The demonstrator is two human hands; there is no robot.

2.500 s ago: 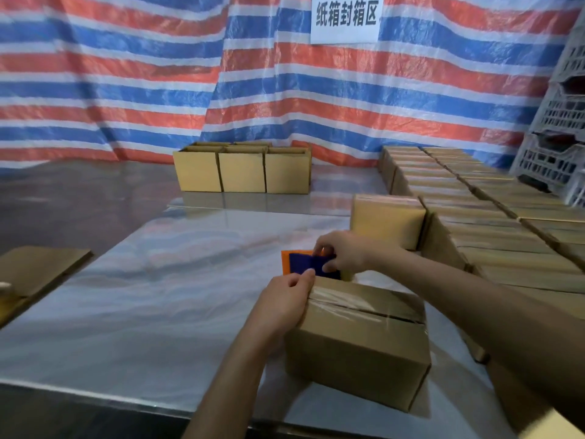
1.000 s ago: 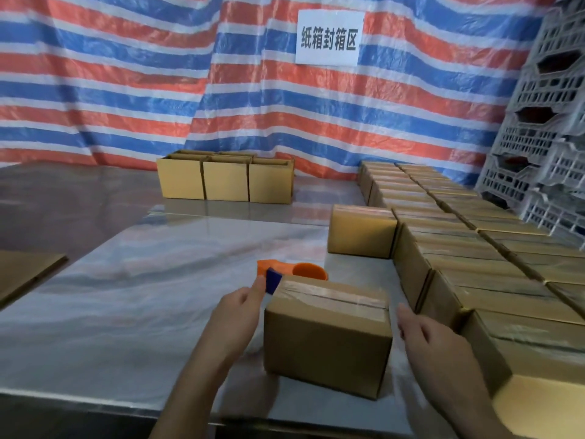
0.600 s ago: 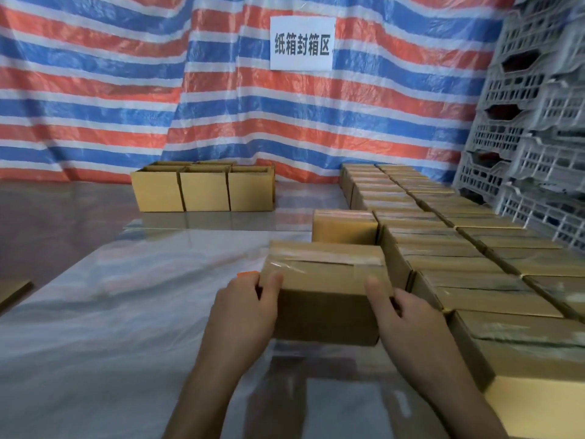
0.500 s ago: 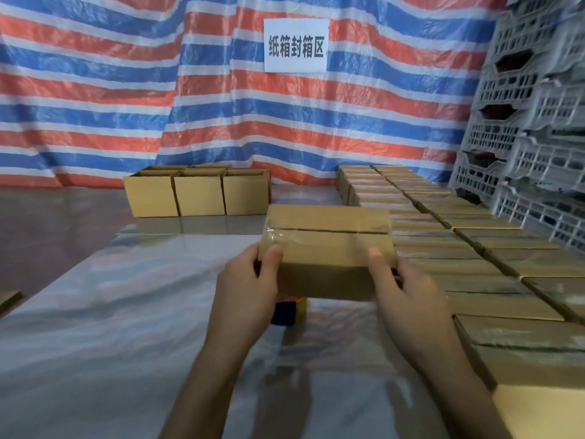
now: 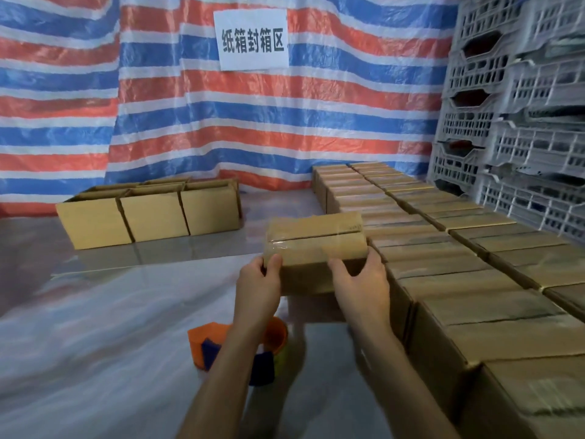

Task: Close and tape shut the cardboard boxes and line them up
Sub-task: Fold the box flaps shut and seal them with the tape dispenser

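Observation:
A taped cardboard box is lifted above the table, carried between both hands. My left hand grips its near left corner, thumb on the top edge. My right hand grips its near right corner, close to the rows of sealed boxes lined up along the right side. An orange and blue tape dispenser lies on the table below my left forearm, partly hidden by it.
Three open boxes stand in a row at the back left. Grey plastic crates are stacked at the right. A striped tarp with a white sign hangs behind. The table is covered in shiny plastic film.
Both hands left the tape dispenser and the box top, took the taped box by its ends, lifted it and carried it forward and right toward the sealed rows.

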